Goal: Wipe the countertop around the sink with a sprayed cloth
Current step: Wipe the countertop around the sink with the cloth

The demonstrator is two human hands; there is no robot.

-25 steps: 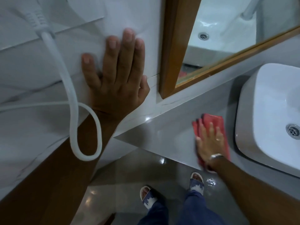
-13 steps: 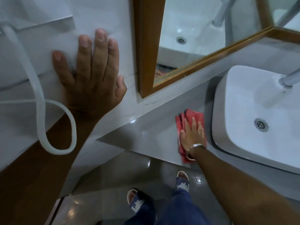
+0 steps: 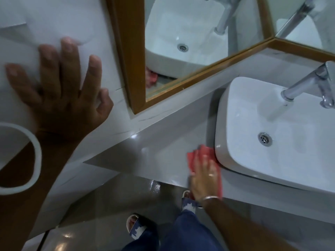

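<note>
A red cloth (image 3: 194,156) lies flat on the grey countertop (image 3: 154,154), its right edge touching the near left corner of the white basin (image 3: 253,124). My right hand (image 3: 204,176) presses down on the cloth, fingers spread over it, close to the counter's front edge. My left hand (image 3: 61,93) is flat against the white marble wall at the left, fingers apart, holding nothing. The part of the cloth under my palm is hidden.
A chrome tap (image 3: 308,84) stands at the basin's far right. A wood-framed mirror (image 3: 190,42) hangs above the counter. A white hose (image 3: 35,154) loops on the left wall. My sandalled feet (image 3: 134,227) are on the glossy floor below.
My right hand has slid the cloth toward the front of the counter and against the basin's corner. The view has shifted right, and my left hand now looks more spread on the wall.
</note>
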